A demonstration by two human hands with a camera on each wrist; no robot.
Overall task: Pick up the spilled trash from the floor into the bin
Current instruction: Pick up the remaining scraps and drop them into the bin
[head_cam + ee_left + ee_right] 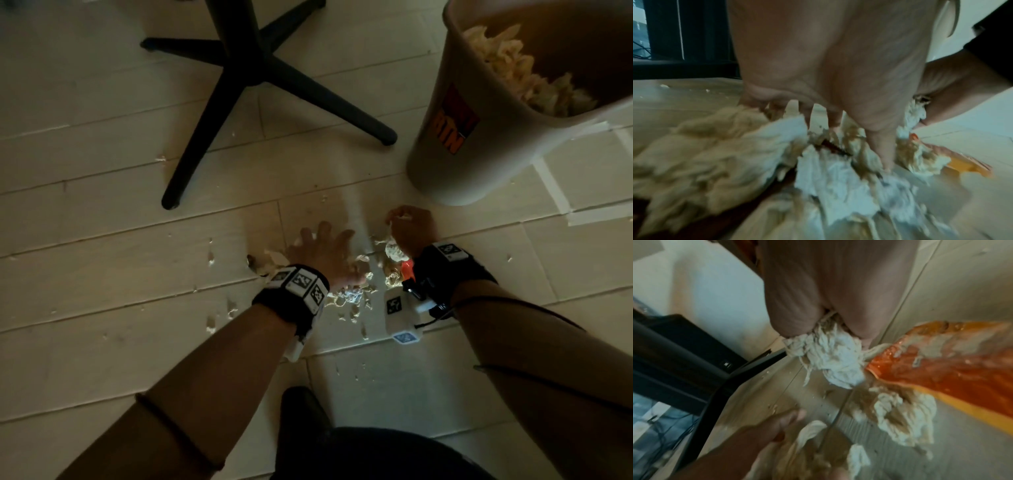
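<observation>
Fingers (325, 233) of your left hand (322, 253) are spread and straight, pressed down onto the trash (352, 294) on the floor (102, 240); both forearms reach forward and down from the head view. Your right hand (411, 229) is curled round a tissue wad (394, 250), just beside the left hand and near the foot of the bin (455, 164). The bin stands upright, with crumpled paper already inside. Small scraps lie scattered over the boards, and a black chair base (246, 68) stands well beyond the pile.

From the left wrist, your left hand (828, 65) points down, its fingers (881, 146) straight and sunk into the trash (735, 154), a blurred heap of cream and white tissue. An orange wrapper (966, 165) lies at the heap's right edge.

From the right wrist, your right hand (828, 296) pinches the tissue wad (828, 361), which hangs off the floor (962, 280). Below it lie more tissue (900, 415) and the orange wrapper (951, 361), flat and glossy. Your left hand (777, 426) rests on the pile at the lower edge.
</observation>
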